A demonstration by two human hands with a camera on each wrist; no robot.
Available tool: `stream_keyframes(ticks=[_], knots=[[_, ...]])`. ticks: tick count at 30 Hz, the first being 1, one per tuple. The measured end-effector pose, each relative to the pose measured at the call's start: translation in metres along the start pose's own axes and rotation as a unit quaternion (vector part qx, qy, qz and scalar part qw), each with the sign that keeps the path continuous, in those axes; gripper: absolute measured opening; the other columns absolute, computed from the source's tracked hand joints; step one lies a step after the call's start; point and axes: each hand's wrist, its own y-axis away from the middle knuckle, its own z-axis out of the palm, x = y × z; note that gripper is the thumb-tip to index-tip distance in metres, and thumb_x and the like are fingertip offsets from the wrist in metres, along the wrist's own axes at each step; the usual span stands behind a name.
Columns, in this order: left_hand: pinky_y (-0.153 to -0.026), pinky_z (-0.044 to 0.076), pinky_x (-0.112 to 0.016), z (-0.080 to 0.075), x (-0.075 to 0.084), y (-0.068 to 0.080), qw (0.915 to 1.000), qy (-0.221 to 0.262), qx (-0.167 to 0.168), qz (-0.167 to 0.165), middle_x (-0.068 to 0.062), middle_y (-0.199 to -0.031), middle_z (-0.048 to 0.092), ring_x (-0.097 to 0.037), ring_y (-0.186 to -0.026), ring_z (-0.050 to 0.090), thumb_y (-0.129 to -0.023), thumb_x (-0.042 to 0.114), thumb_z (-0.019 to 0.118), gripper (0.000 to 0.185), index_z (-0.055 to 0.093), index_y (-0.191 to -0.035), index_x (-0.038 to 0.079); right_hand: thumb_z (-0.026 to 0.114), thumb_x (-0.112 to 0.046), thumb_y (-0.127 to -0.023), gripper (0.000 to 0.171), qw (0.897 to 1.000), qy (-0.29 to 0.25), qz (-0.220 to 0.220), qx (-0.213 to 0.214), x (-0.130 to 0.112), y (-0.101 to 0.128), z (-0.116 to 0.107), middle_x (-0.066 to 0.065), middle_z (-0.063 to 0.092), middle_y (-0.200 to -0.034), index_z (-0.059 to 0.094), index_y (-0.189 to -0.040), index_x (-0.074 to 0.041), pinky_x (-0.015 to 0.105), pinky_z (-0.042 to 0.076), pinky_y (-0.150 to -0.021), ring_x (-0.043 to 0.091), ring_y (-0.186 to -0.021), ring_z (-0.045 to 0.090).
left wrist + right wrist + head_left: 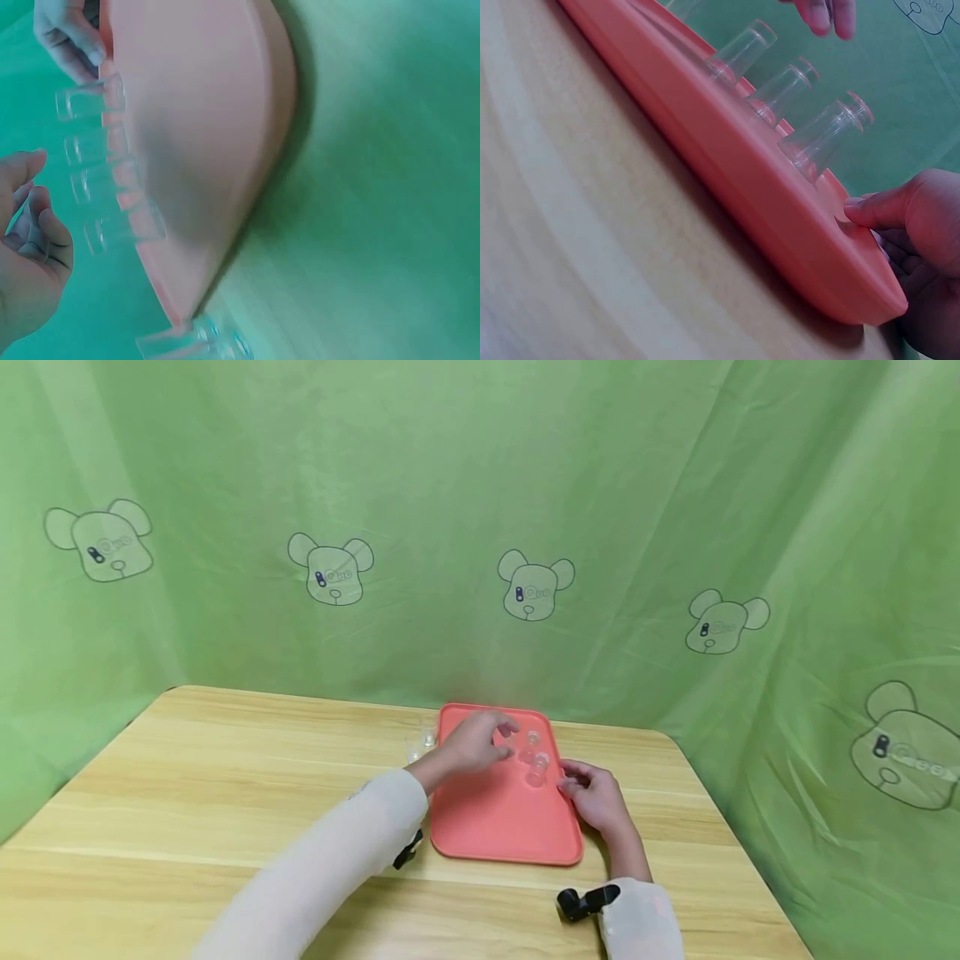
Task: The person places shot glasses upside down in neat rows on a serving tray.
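A salmon-pink tray (502, 827) lies on the wooden table (225, 793). Several small clear glasses (536, 760) stand in a row on its far half. My left hand (506, 739) hovers over the tray just left of the glasses, fingers loosely curled and holding nothing; the left wrist view shows the left hand (37, 202) beside the nearest glass (124, 225). My right hand (573, 781) holds the tray's right edge. In the right wrist view its thumb (870, 214) lies on the rim (810, 247) with the fingers curled against the outside, close to a glass (825, 135).
Two more clear glasses (420, 743) stand on the table just off the tray's far left corner, also seen as glasses (195, 341) in the left wrist view. A green cloth backdrop (480, 527) closes in the table at the back and sides.
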Motion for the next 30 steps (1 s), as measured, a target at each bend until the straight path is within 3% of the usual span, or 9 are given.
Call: stream_keyframes(ticks=[4, 11, 18, 30], knots=[[-0.085, 0.052, -0.032, -0.013, -0.006, 0.007, 0.9999, 0.002, 0.009, 0.012, -0.012, -0.116, 0.069, -0.026, -0.100, 0.066, -0.091, 0.008, 0.075, 0.036, 0.069, -0.126, 0.001, 0.061, -0.006, -0.101, 0.038, 1.000, -0.002, 0.004, -0.001, 0.000, 0.001, 0.000, 0.017, 0.068, -0.115, 0.061, -0.139, -0.001, 0.025, 0.052, -0.076, 0.027, -0.103, 0.062], [-0.075, 0.053, -0.028, -0.032, -0.021, 0.020, 0.9997, -0.010, 0.020, 0.005, -0.010, -0.116, 0.068, -0.015, -0.078, 0.062, -0.094, 0.011, 0.074, 0.035, 0.068, -0.127, 0.004, 0.062, -0.006, -0.101, 0.039, 1.000, -0.004, 0.010, -0.002, 0.000, 0.002, 0.000, 0.017, 0.068, -0.115, 0.061, -0.139, -0.001, 0.025, 0.052, -0.076, 0.027, -0.103, 0.061], [-0.078, 0.054, -0.033, -0.049, -0.038, 0.035, 0.9995, -0.016, 0.027, -0.008, -0.012, -0.118, 0.067, -0.023, -0.089, 0.065, -0.093, 0.011, 0.075, 0.037, 0.067, -0.127, 0.002, 0.062, -0.006, -0.101, 0.038, 1.000, -0.004, 0.008, 0.001, 0.001, 0.001, 0.001, 0.017, 0.068, -0.114, 0.061, -0.139, -0.001, 0.025, 0.052, -0.075, 0.027, -0.102, 0.061], [-0.074, 0.056, -0.032, -0.068, -0.076, 0.065, 0.9991, -0.021, 0.029, -0.020, -0.016, -0.121, 0.066, -0.014, -0.077, 0.063, -0.092, 0.018, 0.077, 0.042, 0.066, -0.128, 0.001, 0.062, -0.005, -0.101, 0.038, 1.000, -0.012, 0.011, 0.001, 0.002, 0.000, 0.001, 0.016, 0.068, -0.113, 0.061, -0.139, -0.002, 0.025, 0.053, -0.075, 0.026, -0.100, 0.061]])
